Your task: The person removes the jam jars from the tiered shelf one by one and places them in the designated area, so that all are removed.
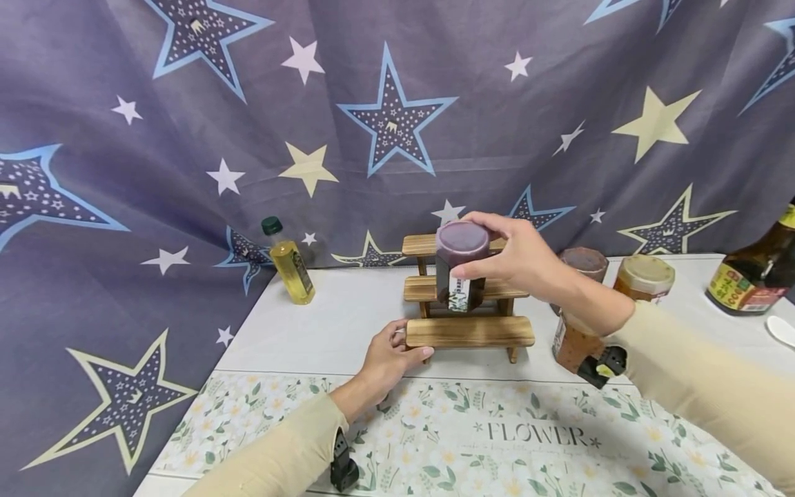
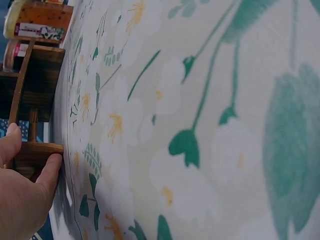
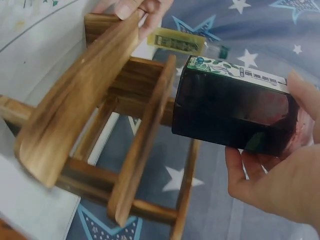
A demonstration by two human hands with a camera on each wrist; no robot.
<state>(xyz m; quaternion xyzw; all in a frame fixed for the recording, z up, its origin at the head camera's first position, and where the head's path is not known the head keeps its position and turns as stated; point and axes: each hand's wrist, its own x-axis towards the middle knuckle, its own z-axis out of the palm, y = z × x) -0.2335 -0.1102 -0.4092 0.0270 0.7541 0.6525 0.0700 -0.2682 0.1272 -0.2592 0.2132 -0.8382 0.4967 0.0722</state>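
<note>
My right hand (image 1: 522, 255) grips a dark jar (image 1: 459, 276) with a purplish lid near its top, fingers on the far side and thumb on the near side. In the right wrist view the jar (image 3: 235, 110) hangs in the air beside the steps of a three-tier wooden rack (image 1: 470, 332). A white label with a leafy print runs down one face. With thumb and fingers, my left hand (image 1: 385, 359) holds the left end of the rack's lowest step; the left wrist view shows the thumb and a finger about that wooden end (image 2: 42, 148).
Right of the rack stand a jar with a brown lid (image 1: 584, 262), an orange-brown jar (image 1: 574, 345) and a gold-lidded jar (image 1: 644, 276). A dark sauce bottle (image 1: 754, 269) and a white spoon (image 1: 781, 330) lie farther right. An oil bottle (image 1: 290, 269) stands left, before the star-print curtain (image 1: 348, 207).
</note>
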